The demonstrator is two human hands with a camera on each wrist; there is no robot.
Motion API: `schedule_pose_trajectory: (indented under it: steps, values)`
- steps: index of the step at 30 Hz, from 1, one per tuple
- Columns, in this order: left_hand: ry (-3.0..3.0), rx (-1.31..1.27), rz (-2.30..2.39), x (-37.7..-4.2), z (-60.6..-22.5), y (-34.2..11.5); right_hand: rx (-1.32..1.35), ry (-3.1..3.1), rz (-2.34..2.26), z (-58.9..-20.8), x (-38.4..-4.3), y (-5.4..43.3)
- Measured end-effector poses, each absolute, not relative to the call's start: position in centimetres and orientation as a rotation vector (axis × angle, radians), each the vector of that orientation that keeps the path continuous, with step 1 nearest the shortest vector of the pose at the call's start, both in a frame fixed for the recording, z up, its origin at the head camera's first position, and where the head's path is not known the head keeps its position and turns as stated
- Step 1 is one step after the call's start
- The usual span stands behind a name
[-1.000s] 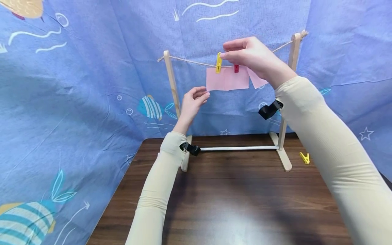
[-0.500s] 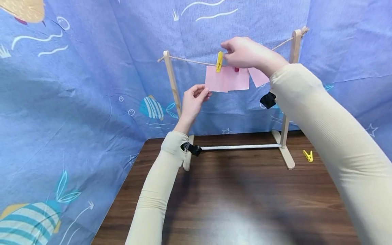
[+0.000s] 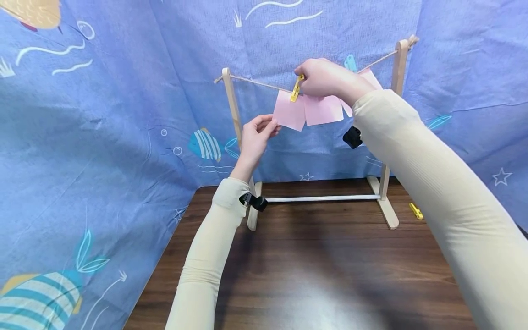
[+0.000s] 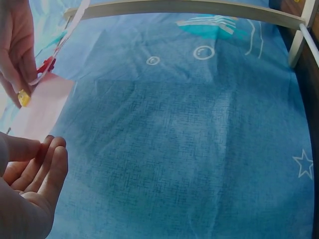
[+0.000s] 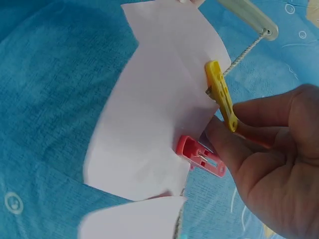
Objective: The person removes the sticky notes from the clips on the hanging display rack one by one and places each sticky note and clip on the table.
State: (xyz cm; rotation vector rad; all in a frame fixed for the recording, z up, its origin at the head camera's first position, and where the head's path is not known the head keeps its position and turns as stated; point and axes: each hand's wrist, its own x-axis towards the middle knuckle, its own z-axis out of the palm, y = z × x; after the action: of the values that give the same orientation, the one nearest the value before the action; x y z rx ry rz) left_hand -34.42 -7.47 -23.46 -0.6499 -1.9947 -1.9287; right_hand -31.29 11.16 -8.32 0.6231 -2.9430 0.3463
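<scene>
My right hand pinches the upper end of a yellow clothespin on the rope line. That clothespin sits at the top edge of the leftmost pink paper sheet. Between thumb and fingers, my left hand holds this sheet by its left edge, and the sheet hangs tilted. Beside it hangs a second pink sheet; in the right wrist view the two overlap. A red clothespin grips the second sheet, close to my right fingers. Part of another sheet shows further along.
Wooden posts carry the line, joined low down by a white bar. A blue clothespin shows behind my right hand. Another yellow clothespin lies on the dark wooden table, right of the stand. A blue patterned cloth hangs behind.
My right fingers have closed on the yellow clothespin and moved it slightly down, tilting it. The leftmost sheet has swung askew, with my left fingers now on its edge. A blue clothespin has come into sight.
</scene>
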Motion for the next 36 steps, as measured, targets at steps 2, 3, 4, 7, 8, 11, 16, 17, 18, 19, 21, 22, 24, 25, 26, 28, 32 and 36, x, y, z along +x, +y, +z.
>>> schedule_pose_trajectory:
  steps: [2, 3, 4, 7, 8, 11, 16, 17, 18, 19, 21, 22, 24, 25, 26, 28, 32, 36]
  values:
    - [-2.006, -0.652, -1.923, -34.3, -23.6, -7.6, 0.595, -2.937, 0.405, -8.5, -31.3, 11.2]
    - [-2.012, -0.652, -1.922, -34.3, -23.6, -7.6, 0.585, -2.927, 0.438, -8.6, -31.3, 11.3]
    - [-2.017, -0.660, -1.915, -34.2, -23.5, -7.6, 0.576, -2.916, 0.469, -8.7, -31.3, 11.4]
    - [-2.033, -0.686, -1.882, -34.1, -23.2, -7.6, 0.556, -2.866, 0.572, -8.7, -31.1, 11.8]
    - [-2.036, -0.695, -1.876, -34.1, -23.1, -7.6, 0.549, -2.847, 0.601, -8.7, -31.1, 12.0]
    - [-2.023, -0.727, -1.849, -34.1, -22.7, -7.4, 0.529, -2.790, 0.707, -8.6, -30.8, 12.4]
    - [-1.980, -0.720, -1.768, -34.4, -23.3, -7.1, 0.521, -2.742, 0.852, -9.0, -30.4, 12.8]
    - [-1.982, -0.710, -1.759, -34.4, -23.5, -7.1, 0.524, -2.743, 0.866, -9.2, -30.3, 12.9]
    - [-1.983, -0.703, -1.755, -34.4, -23.7, -7.1, 0.529, -2.743, 0.871, -9.3, -30.4, 12.9]
    - [-1.980, -0.703, -1.753, -34.5, -23.9, -7.1, 0.529, -2.745, 0.873, -9.4, -30.4, 12.9]
    - [-1.981, -0.692, -1.759, -34.5, -24.3, -7.1, 0.532, -2.747, 0.881, -9.7, -30.5, 12.8]
    - [-1.985, -0.689, -1.756, -34.5, -24.3, -7.1, 0.534, -2.740, 0.889, -9.7, -30.4, 12.8]
    - [-2.004, -0.690, -1.714, -34.5, -24.4, -7.1, 0.534, -2.721, 0.911, -9.8, -30.4, 12.8]
    - [-2.013, -0.691, -1.686, -34.5, -24.5, -7.1, 0.534, -2.711, 0.917, -9.9, -30.4, 12.7]
    - [-2.024, -0.689, -1.662, -34.4, -24.5, -7.1, 0.537, -2.696, 0.920, -10.0, -30.4, 12.7]
    - [-2.041, -0.685, -1.626, -34.4, -24.6, -7.1, 0.525, -2.667, 0.922, -10.3, -30.3, 12.6]
    - [-2.046, -0.678, -1.646, -34.2, -24.7, -7.2, 0.506, -2.600, 0.926, -10.8, -30.3, 12.5]
    - [-2.059, -0.686, -1.671, -34.2, -24.7, -7.4, 0.489, -2.556, 0.982, -11.0, -30.4, 12.5]
